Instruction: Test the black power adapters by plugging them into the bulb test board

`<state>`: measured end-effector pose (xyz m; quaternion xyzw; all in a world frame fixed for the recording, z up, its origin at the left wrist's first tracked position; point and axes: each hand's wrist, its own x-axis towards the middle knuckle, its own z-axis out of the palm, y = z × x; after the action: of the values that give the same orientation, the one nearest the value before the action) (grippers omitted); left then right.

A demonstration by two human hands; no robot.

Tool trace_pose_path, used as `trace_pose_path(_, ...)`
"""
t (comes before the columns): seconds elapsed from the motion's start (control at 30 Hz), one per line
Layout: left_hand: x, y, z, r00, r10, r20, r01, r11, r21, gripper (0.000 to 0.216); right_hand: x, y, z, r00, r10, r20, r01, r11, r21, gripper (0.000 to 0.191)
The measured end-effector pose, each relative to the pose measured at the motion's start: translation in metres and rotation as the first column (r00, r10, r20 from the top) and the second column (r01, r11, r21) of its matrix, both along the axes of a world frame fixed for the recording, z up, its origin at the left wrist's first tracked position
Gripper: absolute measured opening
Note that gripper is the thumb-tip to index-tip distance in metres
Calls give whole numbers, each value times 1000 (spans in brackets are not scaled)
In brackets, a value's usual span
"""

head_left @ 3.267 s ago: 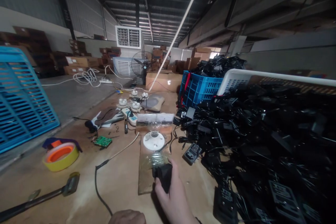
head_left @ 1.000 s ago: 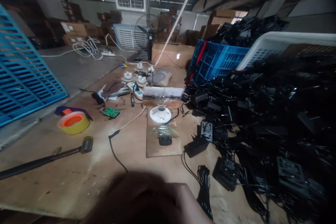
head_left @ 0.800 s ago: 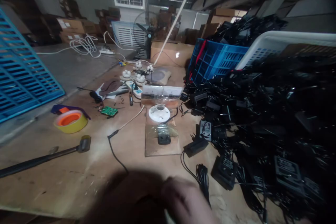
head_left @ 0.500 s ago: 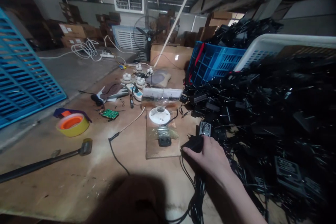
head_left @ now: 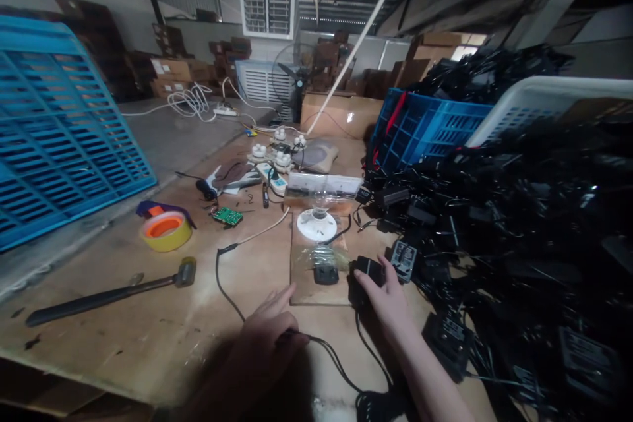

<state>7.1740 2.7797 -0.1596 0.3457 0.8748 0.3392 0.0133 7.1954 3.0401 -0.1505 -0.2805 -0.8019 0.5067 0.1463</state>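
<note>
My right hand (head_left: 388, 293) is closed around a black power adapter (head_left: 366, 270), thumb on the near side and fingers over the far side. It is at the right edge of a small wooden board (head_left: 304, 290). A black cable (head_left: 336, 353) runs from my left hand (head_left: 271, 326) toward a cable bundle (head_left: 378, 405) at the bottom. My left hand pinches this cable between thumb and fingers. On the board sit a black socket (head_left: 325, 273) under clear tape and a white lamp holder (head_left: 316, 227) with a clear bulb.
A heap of black adapters (head_left: 494, 237) covers the right side. At left lie a hammer (head_left: 113, 293), a tape roll (head_left: 165, 231) and a green circuit board (head_left: 227, 215). Blue crates stand at left (head_left: 64, 138) and back right (head_left: 415, 132). A thin black lead (head_left: 217, 273) lies near my left hand.
My left hand has come into view from below and taken hold of the cable. My right hand still grips the adapter. The camera has turned a little left.
</note>
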Motion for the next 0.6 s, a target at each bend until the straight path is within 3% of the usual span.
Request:
trace_pose_path(0.17,-1,0,-5,999,-40,-27,40,999,-10,29,-10,-6,-5,1000,-15,-5,16,1000,2,69)
trace_pose_path(0.33,3,1,-4,996,7,-87,-6,1000,11,22,4,-14,7,1000,19,-16,-18,998,58,45)
trace_pose_path(0.5,10,0,-2,996,23,-90,-23,1000,-3,26,16,-34,20,986,33,-165,-26,998,50,55)
trace_pose_path(0.6,18,-4,-4,999,-12,-38,11,999,-32,23,17,-54,18,964,161,-211,-148,986,75,60)
